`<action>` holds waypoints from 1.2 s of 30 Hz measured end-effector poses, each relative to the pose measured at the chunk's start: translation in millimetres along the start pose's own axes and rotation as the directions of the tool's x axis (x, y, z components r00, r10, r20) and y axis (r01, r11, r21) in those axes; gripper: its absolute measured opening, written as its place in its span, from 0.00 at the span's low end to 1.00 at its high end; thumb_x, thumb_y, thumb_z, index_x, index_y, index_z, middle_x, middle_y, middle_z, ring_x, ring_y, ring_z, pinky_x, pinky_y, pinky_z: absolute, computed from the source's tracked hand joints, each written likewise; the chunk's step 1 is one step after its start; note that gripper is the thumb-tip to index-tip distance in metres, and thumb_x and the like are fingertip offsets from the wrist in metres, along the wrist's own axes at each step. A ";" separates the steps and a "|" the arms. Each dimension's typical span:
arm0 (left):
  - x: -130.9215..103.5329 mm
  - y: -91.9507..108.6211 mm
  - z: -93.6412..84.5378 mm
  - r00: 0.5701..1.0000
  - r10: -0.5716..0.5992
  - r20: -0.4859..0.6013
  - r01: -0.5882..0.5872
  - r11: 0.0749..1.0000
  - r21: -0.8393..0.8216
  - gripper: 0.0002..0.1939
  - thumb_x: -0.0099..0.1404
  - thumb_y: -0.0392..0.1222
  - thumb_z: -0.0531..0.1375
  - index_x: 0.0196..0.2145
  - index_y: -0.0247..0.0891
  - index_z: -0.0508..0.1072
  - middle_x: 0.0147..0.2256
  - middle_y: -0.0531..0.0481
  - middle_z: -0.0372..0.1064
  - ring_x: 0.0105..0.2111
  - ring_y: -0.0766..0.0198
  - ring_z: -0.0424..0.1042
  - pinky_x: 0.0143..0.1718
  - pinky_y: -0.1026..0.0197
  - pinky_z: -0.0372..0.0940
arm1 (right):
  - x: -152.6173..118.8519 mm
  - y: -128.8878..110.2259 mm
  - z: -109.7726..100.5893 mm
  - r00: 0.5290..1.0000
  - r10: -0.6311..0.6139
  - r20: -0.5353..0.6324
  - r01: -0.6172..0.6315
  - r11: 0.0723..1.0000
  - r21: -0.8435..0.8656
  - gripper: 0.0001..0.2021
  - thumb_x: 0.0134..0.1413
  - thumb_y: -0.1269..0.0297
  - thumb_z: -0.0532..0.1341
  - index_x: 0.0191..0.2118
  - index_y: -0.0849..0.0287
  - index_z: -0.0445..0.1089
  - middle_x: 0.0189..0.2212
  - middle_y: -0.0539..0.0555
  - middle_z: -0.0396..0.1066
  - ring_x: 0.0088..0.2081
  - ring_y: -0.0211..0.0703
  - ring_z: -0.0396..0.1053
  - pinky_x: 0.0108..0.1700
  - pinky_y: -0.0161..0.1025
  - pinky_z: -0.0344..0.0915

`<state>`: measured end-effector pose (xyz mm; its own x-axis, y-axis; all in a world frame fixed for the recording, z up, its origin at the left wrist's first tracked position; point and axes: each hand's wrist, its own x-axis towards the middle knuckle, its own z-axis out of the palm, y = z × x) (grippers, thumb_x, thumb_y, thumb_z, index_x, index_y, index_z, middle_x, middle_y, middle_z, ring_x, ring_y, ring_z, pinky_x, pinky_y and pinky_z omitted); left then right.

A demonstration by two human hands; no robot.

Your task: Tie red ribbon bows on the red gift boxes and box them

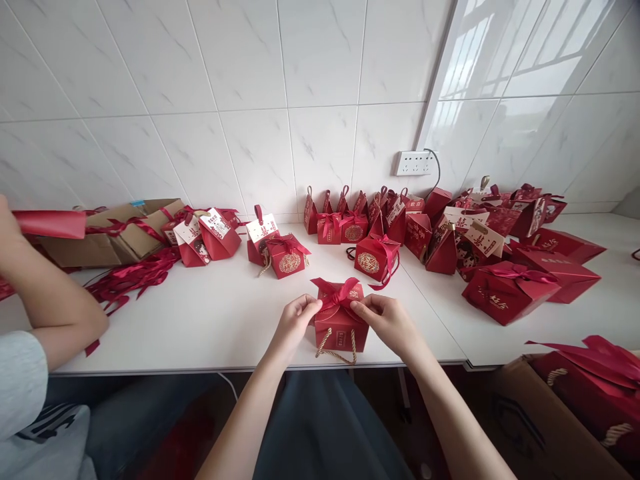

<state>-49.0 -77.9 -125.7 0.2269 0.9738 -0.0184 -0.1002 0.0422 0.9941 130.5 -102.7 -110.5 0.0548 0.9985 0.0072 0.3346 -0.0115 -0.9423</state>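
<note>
A red gift box [341, 337] with a gold rope handle stands upright near the table's front edge. On its top is a red ribbon bow [338, 293]. My left hand [297, 316] pinches the bow's left side, thumb and fingers pressed together. At the other side of the bow, my right hand [383, 316] is closed in the same way on the ribbon. The gold handle hangs loose down the box's front. Just behind stands another red box with a bow [374, 259].
A co-worker's arm [60, 313] rests on the table at left, near loose red ribbons [133, 277] and an open cardboard box [115, 233]. Many red gift boxes [510, 293] crowd the right. Below the table's right edge sits a carton [520, 407]. A power strip [416, 163] hangs behind.
</note>
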 end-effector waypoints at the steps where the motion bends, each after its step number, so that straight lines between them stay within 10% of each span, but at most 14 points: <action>1: 0.2 -0.1 -0.6 1.000 -0.012 0.010 0.013 1.000 -0.025 0.17 0.54 0.51 0.61 0.21 0.38 0.60 0.21 0.57 0.56 0.23 0.69 0.57 0.28 0.65 0.55 | 1.4 2.0 -2.1 0.999 0.008 0.032 -0.010 0.998 0.066 0.20 0.42 0.45 0.60 0.21 0.58 0.62 0.17 0.45 0.53 0.22 0.35 0.49 0.25 0.35 0.47; 6: 2.4 -2.7 -4.4 0.998 -0.043 0.039 0.047 0.992 -0.120 0.16 0.53 0.49 0.62 0.22 0.37 0.61 0.22 0.56 0.59 0.25 0.69 0.59 0.30 0.65 0.56 | 9.9 17.1 -11.3 0.977 0.064 0.204 -0.150 0.887 0.436 0.19 0.40 0.49 0.68 0.21 0.60 0.64 0.20 0.46 0.58 0.24 0.33 0.52 0.29 0.35 0.52; 18: 4.5 -8.5 -5.9 0.997 -0.052 0.050 0.063 0.969 -0.240 0.12 0.51 0.46 0.65 0.24 0.35 0.69 0.26 0.53 0.67 0.28 0.69 0.64 0.32 0.66 0.59 | 18.4 36.2 -19.2 0.939 0.137 0.315 -0.312 0.720 0.620 0.19 0.32 0.53 0.73 0.20 0.60 0.66 0.17 0.43 0.53 0.22 0.31 0.52 0.31 0.37 0.57; 36: -1.2 -11.3 -10.9 0.998 -0.047 -0.034 0.041 0.985 -0.167 0.16 0.57 0.54 0.60 0.28 0.38 0.65 0.32 0.51 0.67 0.35 0.63 0.68 0.33 0.63 0.65 | 11.0 58.6 -22.2 0.987 0.042 0.155 -0.134 0.743 0.656 0.20 0.43 0.44 0.67 0.28 0.59 0.72 0.27 0.51 0.69 0.33 0.42 0.68 0.45 0.44 0.65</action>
<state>-58.7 -77.1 -138.0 0.1986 0.9777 -0.0687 -0.2511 0.1185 0.9607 171.6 -93.7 -158.2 -0.0777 0.9934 -0.0841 -0.3762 -0.1074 -0.9203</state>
